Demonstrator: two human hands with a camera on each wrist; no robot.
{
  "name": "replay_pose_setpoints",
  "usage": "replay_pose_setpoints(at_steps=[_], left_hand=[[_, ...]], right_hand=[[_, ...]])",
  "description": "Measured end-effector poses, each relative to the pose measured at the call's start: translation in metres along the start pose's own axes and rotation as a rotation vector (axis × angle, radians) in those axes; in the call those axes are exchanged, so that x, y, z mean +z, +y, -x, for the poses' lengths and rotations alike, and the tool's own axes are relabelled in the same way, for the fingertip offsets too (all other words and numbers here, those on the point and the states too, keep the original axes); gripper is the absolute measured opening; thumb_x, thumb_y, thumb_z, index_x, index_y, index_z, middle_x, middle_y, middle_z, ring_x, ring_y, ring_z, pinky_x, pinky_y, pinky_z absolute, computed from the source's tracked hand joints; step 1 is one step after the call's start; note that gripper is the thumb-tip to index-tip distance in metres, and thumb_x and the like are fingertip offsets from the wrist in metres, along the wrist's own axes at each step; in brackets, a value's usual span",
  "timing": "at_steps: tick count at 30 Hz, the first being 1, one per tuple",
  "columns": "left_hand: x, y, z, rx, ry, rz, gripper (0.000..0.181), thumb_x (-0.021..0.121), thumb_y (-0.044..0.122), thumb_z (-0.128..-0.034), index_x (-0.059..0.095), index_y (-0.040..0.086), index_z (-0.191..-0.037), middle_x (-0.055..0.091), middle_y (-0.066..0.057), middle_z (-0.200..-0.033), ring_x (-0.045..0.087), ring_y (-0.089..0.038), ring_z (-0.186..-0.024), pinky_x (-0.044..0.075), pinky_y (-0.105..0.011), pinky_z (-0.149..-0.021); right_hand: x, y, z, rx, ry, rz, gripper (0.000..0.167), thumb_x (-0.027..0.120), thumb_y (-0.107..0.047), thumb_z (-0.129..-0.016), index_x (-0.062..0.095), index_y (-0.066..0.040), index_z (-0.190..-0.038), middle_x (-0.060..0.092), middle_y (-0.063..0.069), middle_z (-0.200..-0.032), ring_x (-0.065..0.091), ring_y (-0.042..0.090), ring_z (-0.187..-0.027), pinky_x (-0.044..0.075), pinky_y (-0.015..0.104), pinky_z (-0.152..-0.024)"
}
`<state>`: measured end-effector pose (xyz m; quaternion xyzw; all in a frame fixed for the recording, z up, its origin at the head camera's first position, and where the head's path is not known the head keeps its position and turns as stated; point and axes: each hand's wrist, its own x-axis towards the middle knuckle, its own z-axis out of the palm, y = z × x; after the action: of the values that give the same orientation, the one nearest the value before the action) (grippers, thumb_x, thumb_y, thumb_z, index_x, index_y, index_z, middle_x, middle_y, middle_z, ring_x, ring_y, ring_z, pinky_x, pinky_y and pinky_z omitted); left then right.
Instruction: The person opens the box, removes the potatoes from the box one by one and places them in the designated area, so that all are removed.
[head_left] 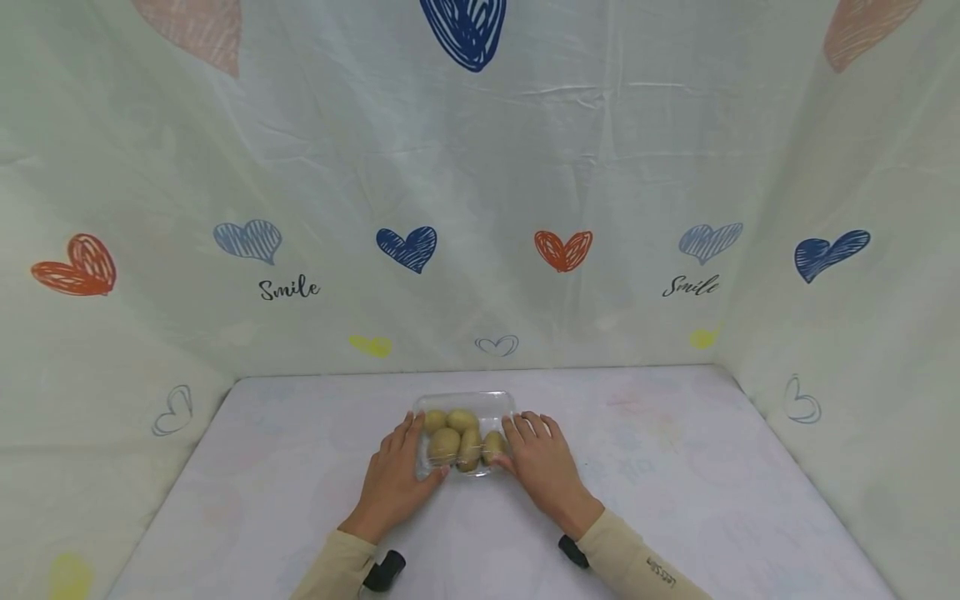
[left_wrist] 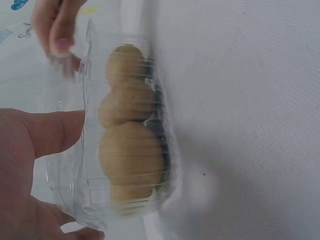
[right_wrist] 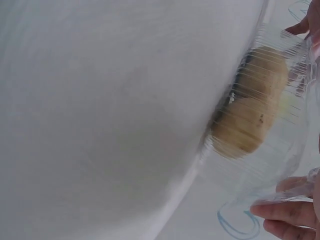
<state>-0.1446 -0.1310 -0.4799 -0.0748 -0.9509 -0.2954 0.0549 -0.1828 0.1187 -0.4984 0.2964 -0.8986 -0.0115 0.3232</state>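
Observation:
A clear plastic container (head_left: 480, 400) stands on the table, with several potatoes (head_left: 444, 447) inside it. My left hand (head_left: 397, 475) holds its left end, the thumb at the near side and the fingers along the left edge. At the right end my right hand (head_left: 543, 471) holds the edge, its thumb toward the near side. In the left wrist view the left thumb (left_wrist: 57, 131) lies against the rim, above the ribbed wall. The right wrist view shows the right fingers (right_wrist: 287, 212) at the container's end and potatoes (right_wrist: 241, 127) through the plastic.
A white cloth (head_left: 637, 492) with faint prints covers the table. Behind it and at both sides hang pale curtains (head_left: 480, 183) with hearts and "Smile" lettering. Black wrist devices (head_left: 385, 571) sit by both sleeves.

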Motion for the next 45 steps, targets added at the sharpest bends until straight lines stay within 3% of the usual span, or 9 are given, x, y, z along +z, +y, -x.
replay_pose_setpoints(at_steps=[5, 12, 17, 25, 45], left_hand=[[-0.001, 0.002, 0.0, -0.007, 0.004, 0.019, 0.088, 0.078, 0.029, -0.0914, 0.036, -0.003, -0.161, 0.038, -0.031, -0.162, 0.041, -0.053, -0.143, 0.042, -0.072, -0.108], [-0.001, 0.002, 0.001, -0.002, 0.027, 0.022, 0.086, 0.08, 0.028, -0.0898, 0.039, -0.003, -0.159, 0.042, -0.031, -0.16, 0.044, -0.053, -0.141, 0.043, -0.072, -0.107], [-0.001, 0.003, 0.001, 0.01, 0.054, -0.028, 0.084, 0.082, 0.028, -0.0896, 0.043, -0.004, -0.157, 0.046, -0.03, -0.158, 0.049, -0.051, -0.137, 0.046, -0.07, -0.105], [-0.001, 0.008, 0.005, 0.015, 0.1, -0.058, 0.076, 0.083, 0.024, -0.0909, 0.049, -0.007, -0.152, 0.053, -0.03, -0.152, 0.056, -0.048, -0.13, 0.047, -0.066, -0.104], [0.003, 0.015, 0.012, 0.034, 0.2, -0.099, 0.063, 0.08, 0.018, -0.0925, 0.057, -0.005, -0.146, 0.061, -0.027, -0.145, 0.064, -0.042, -0.117, 0.051, -0.059, -0.095]], right_hand=[[-0.001, 0.001, -0.001, 0.005, 0.013, -0.011, 0.06, 0.073, -0.051, -0.087, 0.071, -0.005, -0.125, 0.075, 0.011, -0.114, 0.067, 0.028, -0.112, 0.057, 0.043, -0.097], [-0.005, 0.0, 0.004, 0.049, -0.071, -0.05, 0.068, 0.072, -0.056, -0.089, 0.068, -0.006, -0.135, 0.072, 0.012, -0.126, 0.066, 0.031, -0.116, 0.057, 0.044, -0.098], [-0.009, 0.0, 0.006, 0.082, -0.132, -0.087, 0.072, 0.072, -0.057, -0.09, 0.065, -0.007, -0.141, 0.07, 0.012, -0.134, 0.064, 0.032, -0.121, 0.055, 0.046, -0.102], [-0.008, 0.002, 0.009, 0.106, -0.178, -0.117, 0.073, 0.07, -0.059, -0.093, 0.062, -0.009, -0.146, 0.068, 0.011, -0.138, 0.063, 0.031, -0.124, 0.055, 0.046, -0.103], [-0.008, 0.003, 0.01, 0.117, -0.153, -0.2, 0.07, 0.076, -0.05, -0.09, 0.063, -0.009, -0.145, 0.067, 0.013, -0.138, 0.063, 0.032, -0.12, 0.057, 0.047, -0.097]])
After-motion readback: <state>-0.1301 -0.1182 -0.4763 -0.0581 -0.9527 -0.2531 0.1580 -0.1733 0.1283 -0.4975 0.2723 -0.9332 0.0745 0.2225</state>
